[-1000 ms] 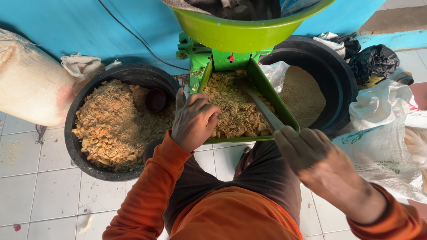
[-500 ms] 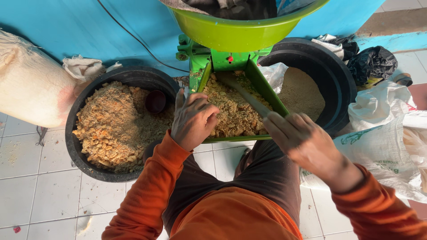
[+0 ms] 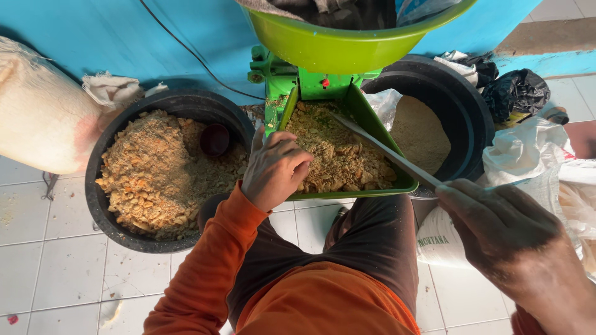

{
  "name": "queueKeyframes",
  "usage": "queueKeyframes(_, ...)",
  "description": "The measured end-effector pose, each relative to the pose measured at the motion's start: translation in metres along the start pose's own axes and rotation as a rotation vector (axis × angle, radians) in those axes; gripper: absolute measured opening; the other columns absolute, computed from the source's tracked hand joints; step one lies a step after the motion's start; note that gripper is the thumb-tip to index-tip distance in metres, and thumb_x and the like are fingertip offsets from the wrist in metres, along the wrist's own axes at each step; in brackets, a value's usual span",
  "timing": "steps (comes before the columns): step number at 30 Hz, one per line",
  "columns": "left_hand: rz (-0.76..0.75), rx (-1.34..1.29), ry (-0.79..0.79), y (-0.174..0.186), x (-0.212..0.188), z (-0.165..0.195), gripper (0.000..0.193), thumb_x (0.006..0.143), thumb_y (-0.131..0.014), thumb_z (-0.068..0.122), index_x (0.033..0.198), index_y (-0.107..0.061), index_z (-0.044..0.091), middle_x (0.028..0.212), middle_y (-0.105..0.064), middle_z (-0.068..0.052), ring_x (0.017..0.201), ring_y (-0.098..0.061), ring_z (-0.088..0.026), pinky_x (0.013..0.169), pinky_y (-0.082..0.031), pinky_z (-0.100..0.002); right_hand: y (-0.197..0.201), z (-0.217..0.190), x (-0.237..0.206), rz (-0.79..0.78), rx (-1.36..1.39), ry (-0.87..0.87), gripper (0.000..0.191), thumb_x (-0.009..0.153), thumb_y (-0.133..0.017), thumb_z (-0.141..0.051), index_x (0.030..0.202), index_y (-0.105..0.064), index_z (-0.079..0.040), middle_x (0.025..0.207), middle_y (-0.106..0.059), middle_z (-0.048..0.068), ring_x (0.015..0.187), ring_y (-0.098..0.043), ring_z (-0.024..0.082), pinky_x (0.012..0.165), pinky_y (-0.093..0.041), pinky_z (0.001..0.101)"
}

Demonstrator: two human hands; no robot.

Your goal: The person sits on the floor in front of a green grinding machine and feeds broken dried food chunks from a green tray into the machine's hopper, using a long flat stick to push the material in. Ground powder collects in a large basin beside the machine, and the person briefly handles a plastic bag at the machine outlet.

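Green tray (image 3: 406, 183) holds coarse yellow-brown mash (image 3: 338, 155), just under left hand (image 3: 273, 169). Left fingers (image 3: 297, 162) curled, pressing into mash at tray's near-left corner. Right hand (image 3: 500, 226) clenched round flat stick (image 3: 385, 149); stick slants up-left from those fingers, tip in mash. Green bowl (image 3: 335, 46) above tray, beyond fingers. Left of left fingers: black tub (image 3: 99, 211) full of crumbly mash. Beyond stick: second black tub (image 3: 472, 124) with fine powder. White sack (image 3: 540, 161) beside right hand. White tiled floor (image 3: 56, 273) below.
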State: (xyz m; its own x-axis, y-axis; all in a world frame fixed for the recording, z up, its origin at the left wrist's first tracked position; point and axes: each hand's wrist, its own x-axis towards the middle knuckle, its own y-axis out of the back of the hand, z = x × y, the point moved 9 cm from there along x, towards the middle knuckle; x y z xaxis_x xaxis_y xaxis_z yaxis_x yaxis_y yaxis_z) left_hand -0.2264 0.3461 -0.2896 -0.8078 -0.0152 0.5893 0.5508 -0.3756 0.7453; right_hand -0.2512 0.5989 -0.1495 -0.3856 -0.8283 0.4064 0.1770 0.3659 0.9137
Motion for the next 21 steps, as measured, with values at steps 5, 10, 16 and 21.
queueKeyframes(5,-0.012,0.011,0.023,-0.003,-0.001,-0.002,0.009,0.081,-0.082,0.014,0.089,-0.078,0.015,0.094,-0.071,0.0,0.117,-0.058,-0.024,0.115,-0.028,-0.058,-0.016,-0.002,0.014,0.009,0.031,0.049,0.042,0.078,-0.076,0.003,0.12,-0.067,0.003,0.11,-0.074,0.016,0.083,-0.068,0.027,0.076,-0.057,0.0371)
queueKeyframes(10,-0.006,0.017,0.012,-0.001,-0.001,0.001,0.011,0.082,-0.08,0.01,0.093,-0.077,0.014,0.096,-0.07,-0.001,0.118,-0.058,-0.025,0.115,-0.031,-0.056,-0.024,-0.002,0.021,-0.029,0.018,0.068,0.045,0.073,-0.075,0.003,0.118,-0.069,0.003,0.112,-0.075,0.015,0.082,-0.068,0.026,0.075,-0.057,0.0364)
queueKeyframes(16,0.01,0.032,-0.003,0.0,0.001,0.003,0.011,0.08,-0.079,0.009,0.09,-0.077,0.014,0.096,-0.069,-0.001,0.117,-0.058,-0.025,0.114,-0.032,-0.059,-0.018,0.001,0.018,-0.006,0.041,0.086,0.043,0.077,-0.072,0.004,0.119,-0.068,0.004,0.115,-0.073,0.015,0.084,-0.068,0.028,0.077,-0.056,0.0386)
queueKeyframes(21,0.016,0.012,-0.003,-0.001,-0.001,0.001,0.01,0.083,-0.078,0.008,0.092,-0.076,0.013,0.097,-0.068,-0.002,0.118,-0.059,-0.026,0.115,-0.034,-0.054,-0.061,-0.006,0.021,-0.024,-0.102,0.282,0.051,0.073,-0.067,-0.003,0.124,-0.067,0.005,0.123,-0.072,0.017,0.099,-0.07,0.028,0.083,-0.057,0.0398)
